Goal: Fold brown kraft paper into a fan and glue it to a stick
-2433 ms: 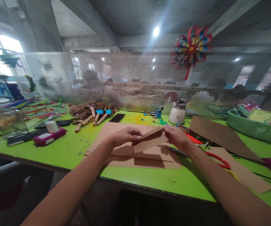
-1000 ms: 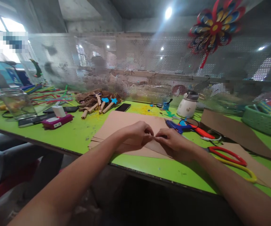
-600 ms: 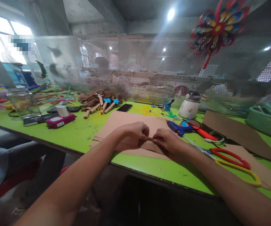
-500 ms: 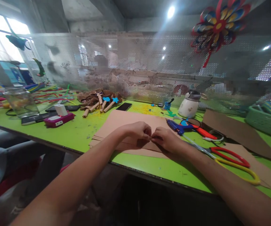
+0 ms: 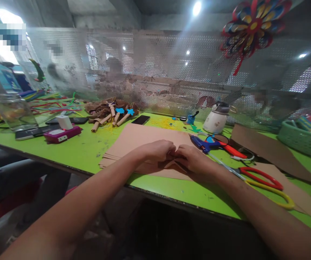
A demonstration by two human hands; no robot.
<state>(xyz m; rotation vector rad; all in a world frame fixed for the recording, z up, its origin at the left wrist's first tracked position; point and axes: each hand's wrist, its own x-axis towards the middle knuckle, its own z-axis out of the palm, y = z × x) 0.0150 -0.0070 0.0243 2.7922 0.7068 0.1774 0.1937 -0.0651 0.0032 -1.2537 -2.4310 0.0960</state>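
Note:
A stack of brown kraft paper sheets [image 5: 150, 133] lies on the green table in front of me. My left hand [image 5: 162, 150] is closed, its fingers pinching the paper near its front edge. Close beside it, my right hand [image 5: 189, 157] grips the same paper with bent fingers. Between the two hands the paper's near edge is raised and bent. The fingertips are partly hidden behind the knuckles. Just right of my right hand lie a blue glue gun [image 5: 204, 144] and scissors [image 5: 263, 178] with red and yellow handles.
A white bottle [image 5: 216, 118], a black phone [image 5: 140, 120] and rolled paper pieces with blue stars [image 5: 120, 110] stand or lie farther back. On the left are a magenta power strip [image 5: 62, 134] and a glass jar [image 5: 16, 112]. At right are brown sheets [image 5: 269, 146] and a green basket [image 5: 304, 142].
Between my hands the paper's front edge has lifted and bent. Both hands stay close together at nearly the same spot; the camera view has shifted slightly.

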